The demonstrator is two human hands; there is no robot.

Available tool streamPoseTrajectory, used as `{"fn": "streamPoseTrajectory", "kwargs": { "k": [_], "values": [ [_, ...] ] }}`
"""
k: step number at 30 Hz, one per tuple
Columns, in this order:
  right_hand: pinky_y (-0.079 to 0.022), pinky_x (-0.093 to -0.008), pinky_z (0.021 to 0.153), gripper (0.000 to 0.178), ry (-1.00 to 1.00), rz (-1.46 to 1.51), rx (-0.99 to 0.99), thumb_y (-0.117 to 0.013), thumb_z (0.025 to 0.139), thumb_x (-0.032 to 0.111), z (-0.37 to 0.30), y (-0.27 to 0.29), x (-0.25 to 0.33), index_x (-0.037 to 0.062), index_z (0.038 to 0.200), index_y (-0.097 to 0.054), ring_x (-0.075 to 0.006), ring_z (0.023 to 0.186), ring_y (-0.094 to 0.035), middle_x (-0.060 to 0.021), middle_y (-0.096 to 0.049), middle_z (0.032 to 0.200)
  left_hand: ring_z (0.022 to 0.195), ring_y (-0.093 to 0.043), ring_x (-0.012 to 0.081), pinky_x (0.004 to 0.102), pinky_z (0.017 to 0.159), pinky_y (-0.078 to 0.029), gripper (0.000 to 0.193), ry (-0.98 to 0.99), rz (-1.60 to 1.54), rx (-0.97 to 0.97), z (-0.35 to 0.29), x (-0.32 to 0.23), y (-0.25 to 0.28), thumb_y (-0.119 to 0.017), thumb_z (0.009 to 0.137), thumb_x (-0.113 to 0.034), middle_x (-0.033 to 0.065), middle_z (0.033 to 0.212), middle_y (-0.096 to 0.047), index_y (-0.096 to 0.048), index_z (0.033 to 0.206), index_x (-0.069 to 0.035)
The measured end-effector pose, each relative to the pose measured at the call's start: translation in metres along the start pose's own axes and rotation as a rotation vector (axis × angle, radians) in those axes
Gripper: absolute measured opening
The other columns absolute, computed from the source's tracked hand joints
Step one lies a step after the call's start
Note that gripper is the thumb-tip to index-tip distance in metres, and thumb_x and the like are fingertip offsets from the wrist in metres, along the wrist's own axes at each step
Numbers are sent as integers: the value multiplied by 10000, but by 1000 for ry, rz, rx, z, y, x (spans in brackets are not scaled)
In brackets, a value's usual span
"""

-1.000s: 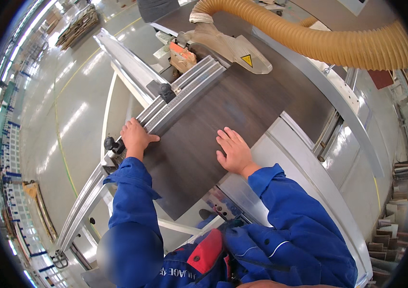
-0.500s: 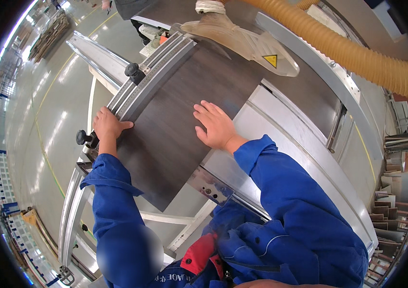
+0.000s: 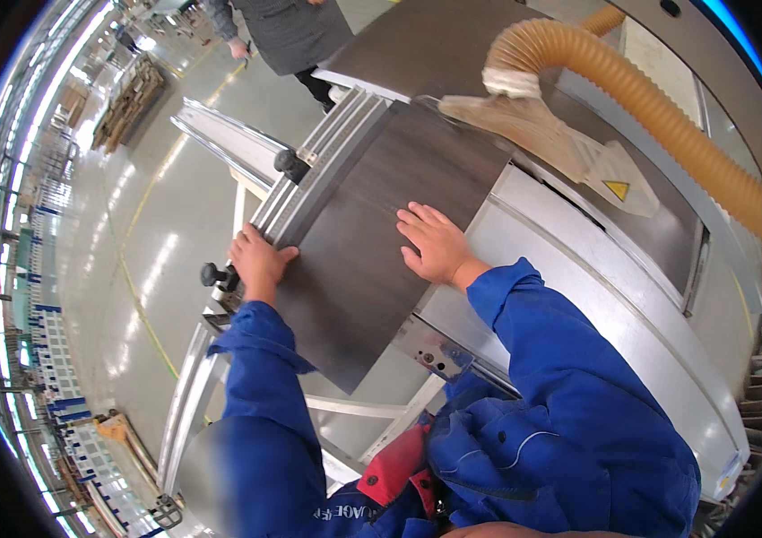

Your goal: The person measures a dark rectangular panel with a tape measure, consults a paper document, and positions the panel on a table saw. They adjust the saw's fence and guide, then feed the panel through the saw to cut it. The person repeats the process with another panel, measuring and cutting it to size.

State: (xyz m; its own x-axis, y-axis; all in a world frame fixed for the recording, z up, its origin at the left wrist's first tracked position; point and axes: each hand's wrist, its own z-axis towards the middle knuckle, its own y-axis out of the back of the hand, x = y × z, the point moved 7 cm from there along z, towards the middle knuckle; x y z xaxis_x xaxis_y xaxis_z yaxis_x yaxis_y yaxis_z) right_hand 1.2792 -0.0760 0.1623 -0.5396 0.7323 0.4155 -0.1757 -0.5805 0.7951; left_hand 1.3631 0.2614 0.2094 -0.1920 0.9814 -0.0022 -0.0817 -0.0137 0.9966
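A dark brown flat panel (image 3: 354,269) lies on the sliding table of a panel saw, along a silver fence rail (image 3: 332,143). My left hand (image 3: 260,262) is at the panel's left edge, its fingers closed over the near end of the rail and its thumb on the panel. Flat on the panel's right part, my right hand (image 3: 435,244) rests with its fingers spread, holding nothing. Beyond the panel's far right corner hangs a translucent blade hood (image 3: 551,143) with a yellow warning triangle. The blade is not visible.
A ribbed tan hose (image 3: 641,103) rises from the hood. Black clamp knobs (image 3: 291,166) stand along the fence. At the far side a person in a grey apron (image 3: 296,36) stands near the machine. Stacked boards (image 3: 130,103) lie on the floor at far left.
The panel and fence, with both my hands on them, have shifted toward the far left relative to the hood. My view has turned, showing more of the person at the far side.
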Motion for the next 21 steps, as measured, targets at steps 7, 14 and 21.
{"fn": "streamPoseTrajectory", "kwargs": {
  "k": [7,14,21],
  "values": [
    [-372,-502,1207,431,11,-9,-95,-655,931,270,81,-37,14,3,1270,-671,-372,1405,-497,-156,-616,1431,1509,-286,515,560,1249,-246,995,-121,-420,-231,-114,11,-8,-865,781,-418,336,1614,-340,-414,1555,16],
    [-414,-543,1139,447,-192,163,-207,-711,891,260,-2,3,58,27,1271,-666,-392,1336,-546,-156,-654,1363,1502,-346,460,502,1242,-285,946,229,-616,45,-119,127,-68,-840,832,-289,332,1605,-359,-360,1580,34],
    [-379,-552,1136,467,-820,-630,-421,-651,954,238,-288,106,7,13,1361,-605,-405,1299,-541,-218,-638,1307,1314,-566,346,394,1123,-432,797,394,-1276,126,-37,175,-100,-748,907,-170,261,1467,-556,-368,1577,35]
  ]
}}
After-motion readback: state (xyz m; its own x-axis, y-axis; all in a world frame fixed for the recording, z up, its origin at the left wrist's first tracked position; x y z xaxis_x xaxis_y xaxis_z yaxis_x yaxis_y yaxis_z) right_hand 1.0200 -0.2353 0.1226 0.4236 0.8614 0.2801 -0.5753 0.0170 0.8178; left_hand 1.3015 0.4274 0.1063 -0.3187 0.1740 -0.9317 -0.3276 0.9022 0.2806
